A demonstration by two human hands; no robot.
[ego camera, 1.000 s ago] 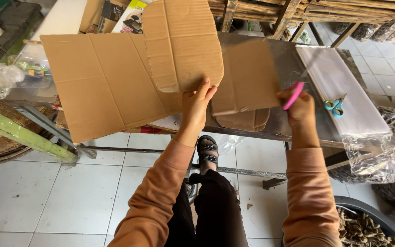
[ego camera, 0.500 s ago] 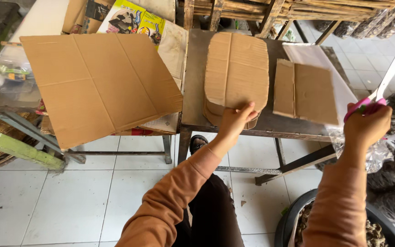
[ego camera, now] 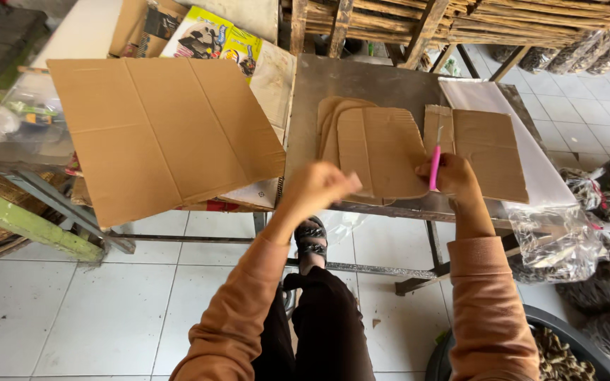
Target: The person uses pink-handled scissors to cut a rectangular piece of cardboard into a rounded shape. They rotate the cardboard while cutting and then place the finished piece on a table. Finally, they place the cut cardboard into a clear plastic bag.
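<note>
My left hand (ego camera: 317,188) is blurred, with its fingers curled at the near left corner of the top rounded cardboard piece (ego camera: 383,149). I cannot tell whether it grips the piece. That piece lies askew on a stack of similar rounded pieces on the metal table (ego camera: 361,76). My right hand (ego camera: 455,176) holds pink-handled scissors (ego camera: 435,166), blades pointing up, just right of the stack. A rectangular cardboard offcut (ego camera: 487,152) lies flat beside that hand.
A large creased cardboard sheet (ego camera: 157,130) overhangs the left table. A white sheet (ego camera: 490,97) lies at the table's right. Clear bags of dark dried goods (ego camera: 566,243) hang at the right, above a black tub (ego camera: 566,346). A green frame (ego camera: 22,222) stands left.
The rounded piece went from held in the air to lying on the stack. My right hand swung out right with the scissors, then came back beside the stack. The offcut now lies on the table.
</note>
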